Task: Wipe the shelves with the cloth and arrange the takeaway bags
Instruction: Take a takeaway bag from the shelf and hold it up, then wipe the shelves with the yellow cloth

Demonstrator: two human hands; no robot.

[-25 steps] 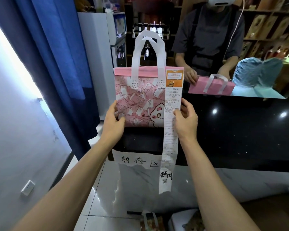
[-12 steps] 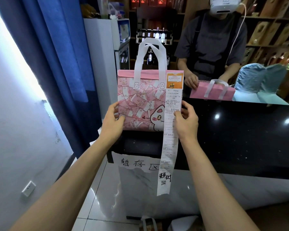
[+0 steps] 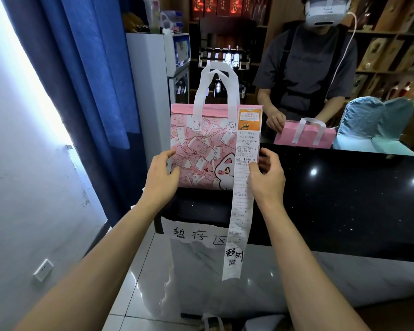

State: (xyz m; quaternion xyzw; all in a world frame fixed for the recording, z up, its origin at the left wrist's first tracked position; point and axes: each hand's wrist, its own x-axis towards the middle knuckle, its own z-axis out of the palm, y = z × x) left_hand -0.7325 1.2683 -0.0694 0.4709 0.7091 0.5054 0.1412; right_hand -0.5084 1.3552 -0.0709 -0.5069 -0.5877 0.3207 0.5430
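i see a pink non-woven takeaway bag (image 3: 201, 149) printed with banknotes and a white cartoon cat, standing upright at the left end of the glossy black stone counter (image 3: 344, 199), its white loop handles (image 3: 216, 89) up. my left hand (image 3: 161, 175) grips the bag's lower left edge, thumb on the front and fingers curled behind. my right hand (image 3: 265, 177) holds the lower right edge, thumb pressing the long white printed receipt (image 3: 240, 199) that is fixed to the bag's front and hangs down past the counter edge. a torn white paper sign with handwritten characters (image 3: 196, 235) hangs below. behind the counter, a person in a grey shirt (image 3: 306, 60) holds a second plain pink bag (image 3: 304, 137), well apart from mine. blue curtains (image 3: 93, 80) hang at left.
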